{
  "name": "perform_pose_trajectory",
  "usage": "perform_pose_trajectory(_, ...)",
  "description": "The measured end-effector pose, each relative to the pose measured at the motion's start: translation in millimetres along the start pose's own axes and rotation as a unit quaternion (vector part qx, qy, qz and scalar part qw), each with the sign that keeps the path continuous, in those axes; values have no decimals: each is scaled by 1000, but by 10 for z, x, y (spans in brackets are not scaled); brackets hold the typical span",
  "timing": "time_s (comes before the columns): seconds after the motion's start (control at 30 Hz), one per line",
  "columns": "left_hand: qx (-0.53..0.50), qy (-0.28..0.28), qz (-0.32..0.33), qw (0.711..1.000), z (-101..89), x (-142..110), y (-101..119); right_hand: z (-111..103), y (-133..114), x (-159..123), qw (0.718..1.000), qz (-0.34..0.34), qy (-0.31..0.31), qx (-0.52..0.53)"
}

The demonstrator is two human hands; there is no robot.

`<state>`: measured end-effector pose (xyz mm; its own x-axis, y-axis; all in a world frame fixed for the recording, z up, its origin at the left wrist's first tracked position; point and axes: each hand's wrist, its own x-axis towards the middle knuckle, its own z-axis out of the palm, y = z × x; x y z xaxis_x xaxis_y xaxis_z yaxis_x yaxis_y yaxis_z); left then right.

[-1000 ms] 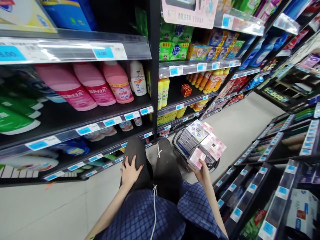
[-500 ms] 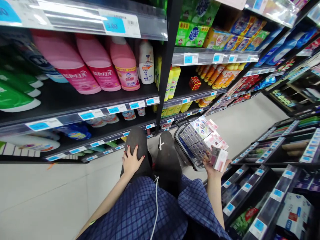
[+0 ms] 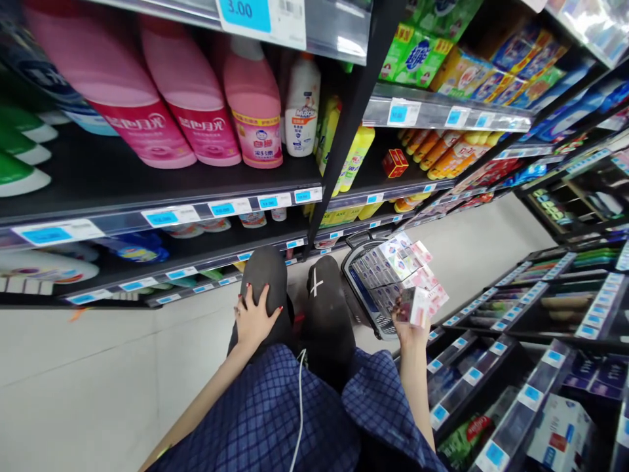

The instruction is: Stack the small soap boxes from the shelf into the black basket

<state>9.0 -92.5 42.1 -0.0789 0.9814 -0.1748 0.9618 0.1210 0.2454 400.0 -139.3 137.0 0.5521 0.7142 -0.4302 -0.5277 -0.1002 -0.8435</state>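
Note:
My left hand (image 3: 255,317) lies spread on my left knee (image 3: 265,269) and holds nothing. On the other side, my right hand (image 3: 407,331) is closed around a small white and pink box (image 3: 413,306). Just beyond that hand stands a grey basket (image 3: 350,278) on the floor, filled with many small boxes (image 3: 381,272). White and pink boxes (image 3: 421,265) lie on top at its right side, partly behind the box in my hand. Its lower face and the fingers behind it are partly hidden.
Shelves with pink bottles (image 3: 255,111) and a white bottle (image 3: 302,108) rise ahead on the left. A small red box (image 3: 394,162) sits on the shelf beyond the post. Low shelves (image 3: 521,393) border my right side. Pale floor (image 3: 472,236) runs between them.
My view has shifted, with the left shelves now closer. My right hand, still holding the box, has moved slightly left and nearer the basket's boxes. My left hand stays on the knee.

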Motion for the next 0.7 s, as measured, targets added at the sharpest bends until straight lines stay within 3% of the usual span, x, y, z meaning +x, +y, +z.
perform_pose_trajectory(0.13, 0, 0, -2, 1000, 26, 19, -8, 71, 2, 230, 995, -61, 83, 8)
perform_pose_trajectory(0.23, 7, 0, -4, 1000, 50, 31, -10, 61, -88, 464, 982, -108, 145, -51)
perform_pose_trajectory(0.4, 27, -8, -7, 1000, 54, 49, 0, 16, -371, 812, 968, -90, 215, -92)
perform_pose_trajectory(0.53, 32, -7, -9, 999, 53, 62, 1, 81, -466, 836, 989, 2, 147, 7)
perform_pose_trajectory(0.63, 33, -5, -9, 999, 67, 68, -5, 215, -353, 672, 994, 62, 75, 56)
perform_pose_trajectory(0.7, 33, -8, -9, 999, 75, 69, -8, 324, -239, 525, 993, 65, 3, 98)
